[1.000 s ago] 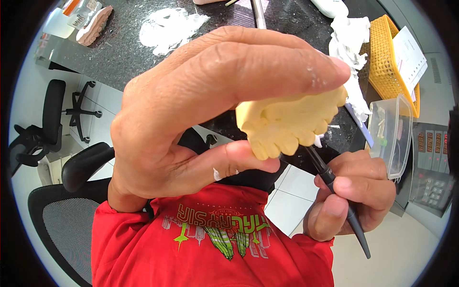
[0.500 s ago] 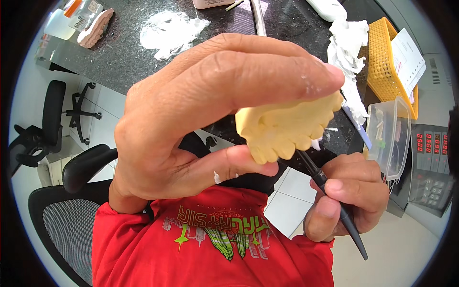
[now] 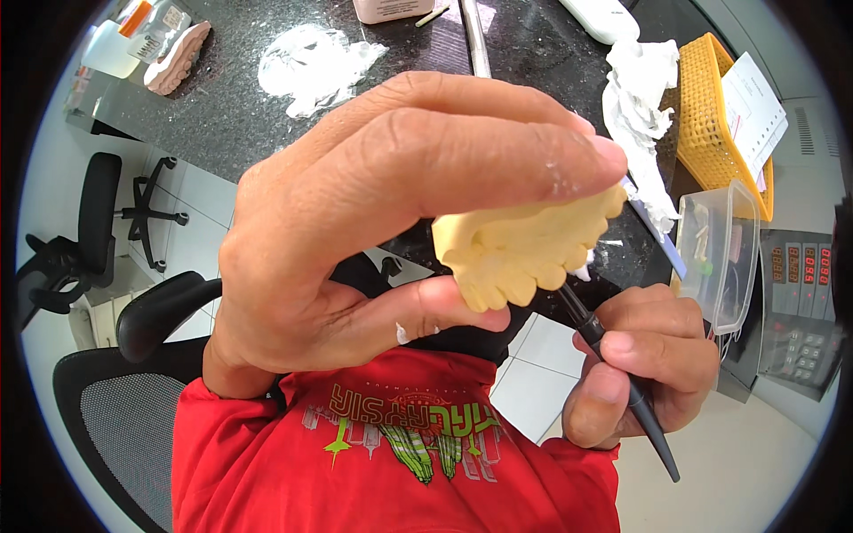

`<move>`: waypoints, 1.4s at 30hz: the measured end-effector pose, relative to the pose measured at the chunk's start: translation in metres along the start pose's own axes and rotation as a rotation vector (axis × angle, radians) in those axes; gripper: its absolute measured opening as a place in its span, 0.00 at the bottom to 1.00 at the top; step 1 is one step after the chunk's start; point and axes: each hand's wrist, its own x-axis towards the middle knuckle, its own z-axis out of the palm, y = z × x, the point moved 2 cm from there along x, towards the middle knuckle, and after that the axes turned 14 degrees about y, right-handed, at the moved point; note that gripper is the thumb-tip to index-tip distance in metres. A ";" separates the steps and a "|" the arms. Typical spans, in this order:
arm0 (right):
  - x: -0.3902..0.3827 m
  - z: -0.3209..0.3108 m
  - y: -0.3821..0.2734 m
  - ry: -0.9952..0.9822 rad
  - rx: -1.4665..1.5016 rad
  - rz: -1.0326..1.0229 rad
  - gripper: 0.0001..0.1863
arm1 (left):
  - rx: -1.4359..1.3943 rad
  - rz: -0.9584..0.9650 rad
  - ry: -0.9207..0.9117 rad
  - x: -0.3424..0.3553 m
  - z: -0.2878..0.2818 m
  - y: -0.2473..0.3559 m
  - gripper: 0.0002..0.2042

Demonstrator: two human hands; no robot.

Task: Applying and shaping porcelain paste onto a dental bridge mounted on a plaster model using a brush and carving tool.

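Observation:
My left hand (image 3: 338,222) is closed around a pale yellow dental cast (image 3: 524,249), fingers over its top and thumb at its lower edge, with the scalloped tooth row facing down and right. A fleck of white material sticks to the thumb. My right hand (image 3: 640,364) pinches a slim black pen-like tool (image 3: 650,422) at lower right. The tool slants up to the cast's tooth edge, where its upper end disappears behind the cast; whether they touch I cannot tell.
The dark speckled counter (image 3: 195,115) holds a pink cast (image 3: 178,58), bottles, crumpled white material (image 3: 311,67), a yellow basket (image 3: 702,115) with papers and a clear box (image 3: 715,258). A keypad device (image 3: 795,320) stands far right; black chairs (image 3: 107,426) are at left.
Both hands, with the cast and tool in them, have shifted slightly down and left in the view. The grips look the same.

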 end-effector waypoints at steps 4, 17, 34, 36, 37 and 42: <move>0.002 0.000 0.001 -0.007 -0.006 -0.021 0.10 | 0.033 0.086 -0.147 0.009 -0.007 -0.006 0.29; 0.001 -0.012 0.002 0.043 0.103 0.031 0.12 | 0.023 0.078 -0.127 0.010 -0.005 -0.001 0.31; -0.004 -0.046 0.001 0.110 -0.031 0.417 0.10 | -0.074 -0.068 0.075 -0.002 0.003 -0.004 0.34; -0.004 -0.049 0.000 0.089 -0.061 0.428 0.09 | -0.074 -0.086 0.029 -0.001 0.002 -0.005 0.35; -0.004 -0.049 0.001 0.059 -0.072 0.429 0.09 | -0.056 -0.092 -0.012 -0.001 0.000 -0.006 0.36; -0.004 -0.049 0.004 0.069 -0.051 0.398 0.07 | -0.047 -0.091 0.026 -0.003 0.001 -0.005 0.36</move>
